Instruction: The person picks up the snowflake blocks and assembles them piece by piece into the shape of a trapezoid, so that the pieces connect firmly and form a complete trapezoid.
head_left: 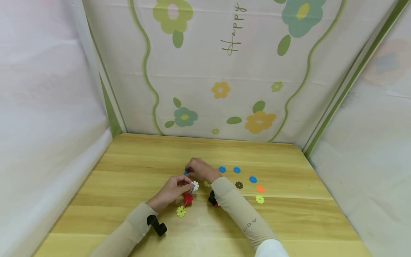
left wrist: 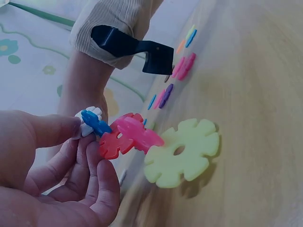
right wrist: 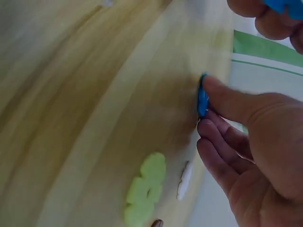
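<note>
My left hand (head_left: 171, 192) pinches the white notched disc (left wrist: 92, 118) at one end of a chain of interlocking plastic snowflake discs. After the white one come a blue disc (left wrist: 96, 124), a red disc (left wrist: 111, 144), a pink disc (left wrist: 139, 135) and a yellow-green disc (left wrist: 191, 158) at the far end, low over the table. Beyond the left hand, my right hand (head_left: 199, 169) pinches a loose blue snowflake disc (right wrist: 203, 98) between thumb and fingertips, on edge in the right wrist view. Most of that disc is hidden by the fingers in the head view.
Loose discs lie on the wooden table (head_left: 289, 217) to the right: several blue ones (head_left: 237, 170), a brown one (head_left: 239, 185), an orange one (head_left: 260, 189) and a yellow one (head_left: 259, 199). A green disc (head_left: 207, 184) lies near the right wrist. Printed fabric (head_left: 205, 64) hangs behind the table.
</note>
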Motion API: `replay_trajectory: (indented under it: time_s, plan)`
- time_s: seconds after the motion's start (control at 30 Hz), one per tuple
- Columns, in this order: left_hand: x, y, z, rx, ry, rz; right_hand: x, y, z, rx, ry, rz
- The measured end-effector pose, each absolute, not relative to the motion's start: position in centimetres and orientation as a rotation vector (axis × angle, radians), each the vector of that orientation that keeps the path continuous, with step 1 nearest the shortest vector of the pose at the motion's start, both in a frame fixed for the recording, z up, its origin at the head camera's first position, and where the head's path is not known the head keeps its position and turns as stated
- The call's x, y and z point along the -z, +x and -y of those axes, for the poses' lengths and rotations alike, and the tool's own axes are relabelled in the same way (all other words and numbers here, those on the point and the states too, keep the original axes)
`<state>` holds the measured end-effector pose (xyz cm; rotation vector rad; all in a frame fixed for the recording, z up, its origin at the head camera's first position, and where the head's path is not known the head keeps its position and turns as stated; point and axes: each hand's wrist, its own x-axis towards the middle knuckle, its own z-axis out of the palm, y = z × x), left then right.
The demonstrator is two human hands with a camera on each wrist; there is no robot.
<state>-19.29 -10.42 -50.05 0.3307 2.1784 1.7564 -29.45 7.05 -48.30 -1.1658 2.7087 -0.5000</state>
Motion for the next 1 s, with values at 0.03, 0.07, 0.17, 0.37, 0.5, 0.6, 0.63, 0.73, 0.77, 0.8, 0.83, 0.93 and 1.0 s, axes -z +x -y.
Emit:
replay_trajectory:
  time_s: [0.03, 0.07, 0.17, 0.37, 0.5, 0.6, 0.63, 0.73, 0.77, 0.8, 0.83, 0.93, 1.0]
  plan:
    - [50.0, -19.3, 10.5, -1.759, 0.325, -2.173, 48.3, -29.5, -7.0, 0.506, -1.156, -2.706]
    - [49.9, -19.4, 10.5, -1.764, 0.324, -2.170, 48.3, -29.5, -7.0, 0.524, -1.131, -2.701]
    - [49.8, -19.5, 10.6, -1.779, 0.325, -2.158, 48.1, -29.5, -7.3, 0.599, -1.023, -2.706]
    - [49.9, -19.6, 10.9, -1.784, 0.329, -2.164, 47.8, -29.1, -9.2, 0.818, -0.937, -2.685]
    - [50.2, -19.8, 10.9, -1.795, 0.321, -2.167, 47.7, -28.8, -10.7, 0.961, -0.951, -2.656]
    - [50.3, -19.9, 10.9, -1.800, 0.307, -2.164, 47.3, -28.4, -11.7, 1.064, -0.957, -2.617]
    - [50.3, -20.0, 10.9, -1.802, 0.304, -2.163, 47.2, -28.2, -12.0, 1.100, -0.965, -2.597]
    - [50.4, -20.1, 10.8, -1.808, 0.296, -2.157, 46.6, -27.6, -12.6, 1.176, -0.982, -2.552]
    - [50.4, -20.1, 10.8, -1.810, 0.295, -2.157, 46.5, -27.4, -12.8, 1.194, -0.998, -2.544]
    - [50.4, -20.1, 10.8, -1.813, 0.294, -2.157, 46.3, -27.2, -12.9, 1.214, -1.012, -2.533]
    - [50.4, -20.1, 10.8, -1.817, 0.293, -2.153, 46.2, -27.1, -13.0, 1.228, -1.022, -2.527]
    - [50.2, -20.0, 10.8, -1.821, 0.294, -2.150, 45.9, -26.7, -13.1, 1.262, -1.048, -2.514]
    - [50.2, -20.0, 10.8, -1.825, 0.295, -2.140, 45.9, -26.6, -13.1, 1.281, -1.055, -2.500]
